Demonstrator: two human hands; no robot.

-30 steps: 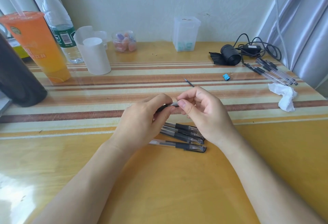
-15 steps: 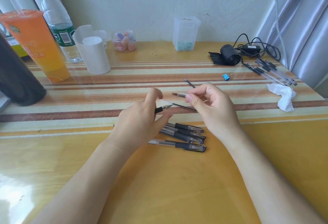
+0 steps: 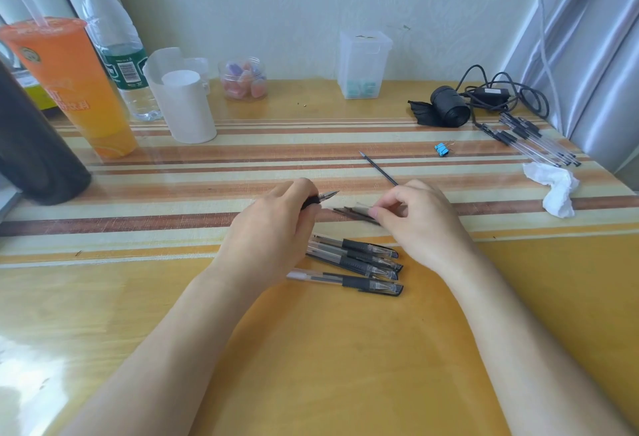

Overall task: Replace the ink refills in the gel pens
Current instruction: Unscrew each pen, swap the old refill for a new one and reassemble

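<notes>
Gripping a gel pen (image 3: 317,198) by its black rubber sleeve, the left hand (image 3: 269,228) points its tip right. The right hand (image 3: 418,217) pinches the thin refills (image 3: 349,212) lying on the table (image 3: 311,349) between the hands. These look light, slim and bendy, so they are probably best held close to the tip.

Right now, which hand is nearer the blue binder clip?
Right. The right hand, pinching refills, lies on the near side of the blue binder clip, slightly to its left. The left hand, holding a pen, is much farther left.
</notes>
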